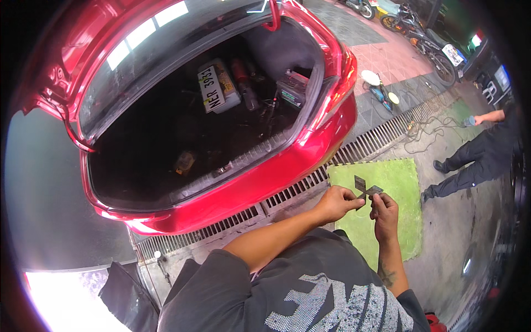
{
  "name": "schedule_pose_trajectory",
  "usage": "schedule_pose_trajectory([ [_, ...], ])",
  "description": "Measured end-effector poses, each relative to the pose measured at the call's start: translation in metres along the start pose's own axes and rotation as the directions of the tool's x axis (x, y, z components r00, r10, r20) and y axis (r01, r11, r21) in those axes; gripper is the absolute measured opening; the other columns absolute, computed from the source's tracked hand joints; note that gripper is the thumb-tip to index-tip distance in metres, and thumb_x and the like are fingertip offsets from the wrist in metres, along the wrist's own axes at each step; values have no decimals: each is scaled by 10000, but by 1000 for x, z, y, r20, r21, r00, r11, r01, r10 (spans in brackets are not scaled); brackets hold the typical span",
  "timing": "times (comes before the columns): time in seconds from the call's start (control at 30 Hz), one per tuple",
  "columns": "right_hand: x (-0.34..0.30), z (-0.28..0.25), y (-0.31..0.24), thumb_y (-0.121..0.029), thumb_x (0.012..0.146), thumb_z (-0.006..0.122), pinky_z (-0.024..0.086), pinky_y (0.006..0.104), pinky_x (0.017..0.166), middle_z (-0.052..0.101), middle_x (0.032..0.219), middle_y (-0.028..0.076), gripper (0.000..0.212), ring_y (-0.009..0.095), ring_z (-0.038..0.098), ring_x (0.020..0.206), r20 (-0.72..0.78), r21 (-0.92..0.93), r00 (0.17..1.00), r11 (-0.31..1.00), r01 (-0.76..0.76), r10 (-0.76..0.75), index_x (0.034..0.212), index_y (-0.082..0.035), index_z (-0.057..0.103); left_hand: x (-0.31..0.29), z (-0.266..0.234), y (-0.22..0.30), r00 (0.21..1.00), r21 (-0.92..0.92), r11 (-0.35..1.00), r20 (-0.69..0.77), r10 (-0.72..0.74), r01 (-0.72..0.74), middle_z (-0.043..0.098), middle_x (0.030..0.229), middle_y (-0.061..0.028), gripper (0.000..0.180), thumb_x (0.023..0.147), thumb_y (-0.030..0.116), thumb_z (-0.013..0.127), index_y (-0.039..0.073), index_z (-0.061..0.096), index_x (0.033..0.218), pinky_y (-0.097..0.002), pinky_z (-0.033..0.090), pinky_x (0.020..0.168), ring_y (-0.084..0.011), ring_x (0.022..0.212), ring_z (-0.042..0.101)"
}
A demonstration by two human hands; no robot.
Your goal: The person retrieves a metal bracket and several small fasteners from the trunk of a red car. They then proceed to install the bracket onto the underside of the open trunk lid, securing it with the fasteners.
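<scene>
My left hand (338,203) and my right hand (384,214) hold a dark car emblem (360,184) between them, its flat diamond-shaped arms spreading from a centre. The left thumb and fingers pinch its lower left part. On the right, my fingertips are closed on the emblem's other lower side. Part of the badge is covered by my fingers. Both hands are above a green foam mat (398,207) on the floor, to the right of a red car (265,191) whose boot stands open.
Inside the boot are a licence plate (211,88), a red cylinder (240,71) and a battery (293,87). A floor grate (221,224) runs along the bumper. Power tools (380,97) and cables (423,133) lie beyond. Another person (481,157) stands at right. Motorcycles (434,47) are parked behind.
</scene>
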State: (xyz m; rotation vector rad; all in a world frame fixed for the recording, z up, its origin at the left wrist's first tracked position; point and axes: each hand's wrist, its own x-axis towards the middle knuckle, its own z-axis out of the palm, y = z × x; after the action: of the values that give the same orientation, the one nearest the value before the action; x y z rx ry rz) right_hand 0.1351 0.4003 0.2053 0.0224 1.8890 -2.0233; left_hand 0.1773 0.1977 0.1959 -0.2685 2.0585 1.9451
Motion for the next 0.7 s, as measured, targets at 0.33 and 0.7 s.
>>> schedule_pose_trajectory([
  [0.33,-30,106,35,-209,1029,629,362,221,498,576,734,-28,192,42,435,539,148,53,972,980,-191,182,1025,-32,704,-69,-79,-56,999,69,997,-42,23,-20,643,684,-66,371,973,363,707,-2,765,938,-366,451,596,-123,633,568],
  [0.7,-41,180,89,-271,1034,632,394,256,476,613,749,33,225,89,493,517,40,145,908,896,-419,418,992,-52,663,-127,-194,-122,935,-21,968,-256,-247,250,769,943,-168,435,953,455,698,44,775,1074,-375,563,762,-224,860,744],
])
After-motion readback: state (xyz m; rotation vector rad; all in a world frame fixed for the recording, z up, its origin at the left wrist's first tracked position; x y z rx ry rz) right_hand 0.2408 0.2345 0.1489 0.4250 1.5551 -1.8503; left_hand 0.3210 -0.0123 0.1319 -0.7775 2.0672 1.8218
